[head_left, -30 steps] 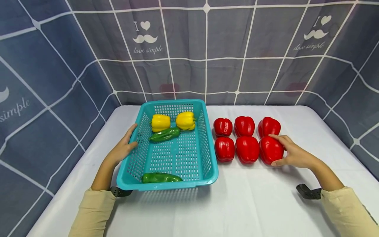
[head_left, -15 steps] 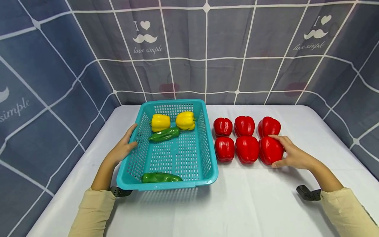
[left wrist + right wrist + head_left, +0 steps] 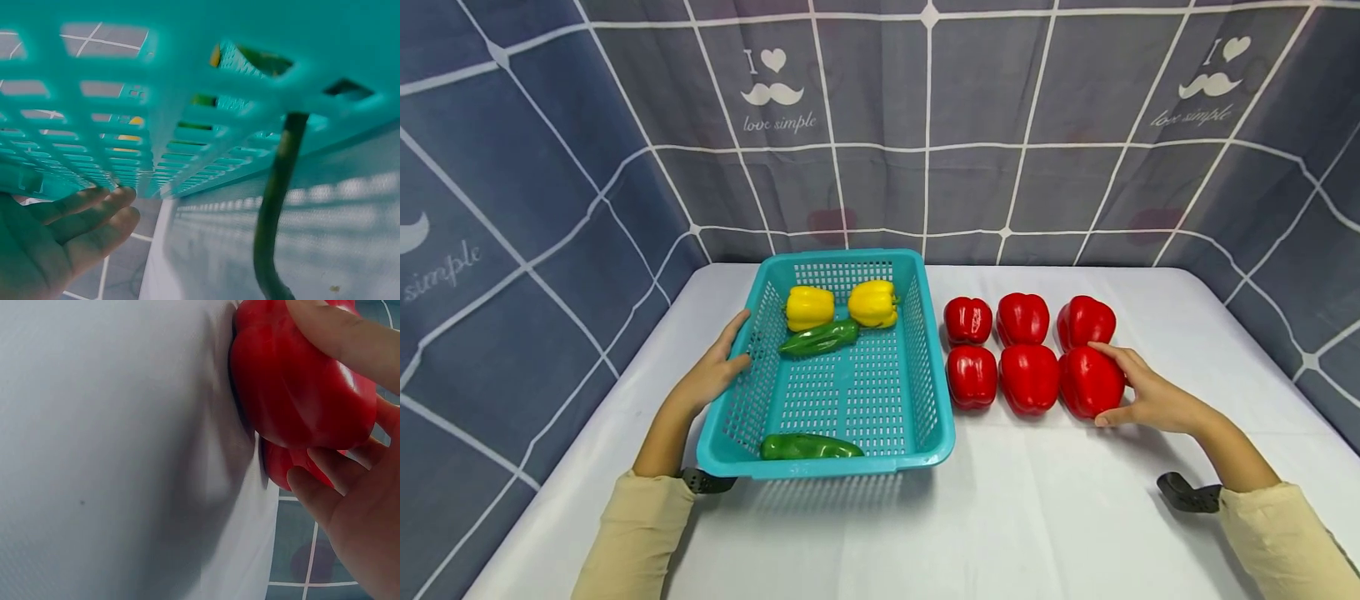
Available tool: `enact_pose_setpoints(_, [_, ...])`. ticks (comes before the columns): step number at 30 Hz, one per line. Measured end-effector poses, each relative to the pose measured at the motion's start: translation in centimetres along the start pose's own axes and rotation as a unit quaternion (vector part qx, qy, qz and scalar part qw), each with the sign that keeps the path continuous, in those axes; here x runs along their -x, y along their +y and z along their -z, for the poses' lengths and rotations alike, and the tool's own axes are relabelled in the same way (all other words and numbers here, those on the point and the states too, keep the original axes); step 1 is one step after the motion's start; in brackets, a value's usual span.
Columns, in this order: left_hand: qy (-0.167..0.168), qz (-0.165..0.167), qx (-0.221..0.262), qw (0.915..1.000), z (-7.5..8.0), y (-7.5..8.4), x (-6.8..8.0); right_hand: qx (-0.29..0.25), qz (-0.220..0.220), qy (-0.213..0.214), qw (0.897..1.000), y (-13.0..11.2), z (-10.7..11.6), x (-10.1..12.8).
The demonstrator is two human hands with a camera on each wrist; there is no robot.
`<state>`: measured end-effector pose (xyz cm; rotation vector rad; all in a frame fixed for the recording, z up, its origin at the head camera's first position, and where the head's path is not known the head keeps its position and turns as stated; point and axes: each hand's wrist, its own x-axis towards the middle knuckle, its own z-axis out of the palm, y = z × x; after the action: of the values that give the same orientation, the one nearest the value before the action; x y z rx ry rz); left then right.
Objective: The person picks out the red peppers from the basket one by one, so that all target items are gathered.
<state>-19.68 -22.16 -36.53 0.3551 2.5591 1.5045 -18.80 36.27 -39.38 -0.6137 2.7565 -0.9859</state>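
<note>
The right hand (image 3: 1153, 398) was wrapped around a red pepper (image 3: 1091, 382), thumb under its near side and fingers (image 3: 350, 337) curled over the top; the pepper sat on the tabletop (image 3: 1045, 517) at the right end of the near row of six red peppers, toward the table's right edge. It touched its neighbour behind and looked not yet lifted. The left hand (image 3: 711, 375) lay flat against the outer left wall of the basket (image 3: 827, 467), fingers straight, steadying it rather than grasping. The basket stood left of centre, holding two yellow peppers (image 3: 841, 306) at its far end and two green ones (image 3: 818, 338).

The step seemed to be the grasp itself. The next move would likely call for a clean lift clear of the neighbouring peppers, then a carry left over the basket's right rim.
</note>
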Motion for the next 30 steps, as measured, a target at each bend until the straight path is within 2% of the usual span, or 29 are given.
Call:
enact_pose_setpoints(10, [0.002, 0.004, 0.006, 1.0, 0.1, 0.0, -0.1, 0.004, 0.01, 0.01, 1.0, 0.1, -0.1, 0.0])
enact_pose_setpoints(18, [0.006, 0.001, 0.007, 1.0, 0.0, -0.1, -0.8, -0.021, -0.013, -0.005, 1.0, 0.6, 0.9, 0.0])
enact_pose_setpoints(21, [0.006, 0.006, -0.025, 0.9997, 0.2, 0.1, -0.8, -0.018, -0.033, -0.001, 0.999, 1.0, 2.2, -0.1])
enact_pose_setpoints(23, [0.004, 0.003, -0.066, 0.9978, 0.5, 0.3, -0.7, -0.001, -0.052, 0.014, 0.999, 1.3, 3.3, -0.3])
enact_pose_setpoints(27, [-0.004, -0.013, -0.163, 0.9865, 1.2, 0.9, -0.8, 0.041, -0.086, 0.053, 0.994, 1.2, 6.1, -1.0])
enact_pose_setpoints(30, [-0.014, -0.01, -0.205, 0.9787, 1.8, 1.7, -0.8, 0.065, -0.093, 0.086, 0.99, 0.3, 7.7, -2.1])
